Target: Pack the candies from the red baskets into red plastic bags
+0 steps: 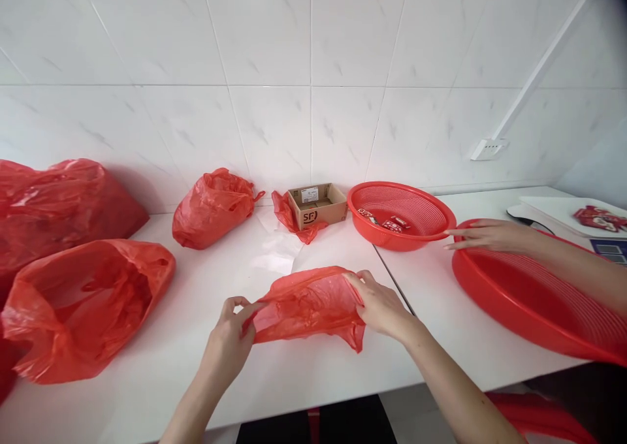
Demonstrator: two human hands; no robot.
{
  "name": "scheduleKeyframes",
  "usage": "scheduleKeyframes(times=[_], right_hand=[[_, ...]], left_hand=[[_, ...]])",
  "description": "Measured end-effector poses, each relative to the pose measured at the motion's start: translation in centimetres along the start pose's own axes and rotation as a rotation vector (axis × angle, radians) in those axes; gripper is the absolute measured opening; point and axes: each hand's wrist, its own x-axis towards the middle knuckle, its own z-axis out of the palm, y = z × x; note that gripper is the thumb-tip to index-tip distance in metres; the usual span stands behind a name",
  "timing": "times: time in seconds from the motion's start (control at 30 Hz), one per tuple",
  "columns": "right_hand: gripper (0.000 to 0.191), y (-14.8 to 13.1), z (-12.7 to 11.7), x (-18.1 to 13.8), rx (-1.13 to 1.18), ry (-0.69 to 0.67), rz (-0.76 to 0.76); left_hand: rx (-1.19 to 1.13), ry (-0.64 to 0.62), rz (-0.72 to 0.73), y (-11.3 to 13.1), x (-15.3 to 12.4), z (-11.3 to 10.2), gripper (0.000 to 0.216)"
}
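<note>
Between my two hands a red plastic bag [308, 300] is stretched wide, its mouth facing me, just above the white table. My left hand [234, 332] pinches the bag's left edge between thumb and fingers. On the opposite side, my right hand [375, 303] grips the rim of the same bag. Past the bag stands a small cardboard box [321, 209] with another crumpled red bag [289, 215] beside and in front of it. To the left, a larger red bag [98, 307] lies with its mouth gaping.
A full red bag [210, 209] leans near the tiled wall, and a bigger one [73, 202] fills the far left. A red basket [401, 212] holds several small packets. At right, another person's hand [484, 235] touches a large tilted red basket [529, 287]. A scale [563, 212] carries red packets.
</note>
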Motion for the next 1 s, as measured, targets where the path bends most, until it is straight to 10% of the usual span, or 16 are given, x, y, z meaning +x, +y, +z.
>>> scheduleKeyframes(times=[0.27,0.4,0.6,1.0], right_hand=[[0.103,0.8,-1.0,-1.2,0.075,-0.144,-0.071],[0.062,3.9,-3.1,0.4,0.213,-0.102,-0.229],[0.046,10.3,-5.7,4.4,-0.221,0.555,0.053],[0.042,9.3,-6.0,5.6,-0.334,0.391,0.072]], left_hand=[[0.646,0.094,0.117,-0.9,0.1,0.0,0.052],[0.564,0.113,0.150,-1.2,0.1,-1.4,0.048],[0.338,0.068,0.102,-2.8,-1.5,-3.1,0.039],[0.100,0.188,-0.126,-2.5,-3.4,-2.1,0.048]])
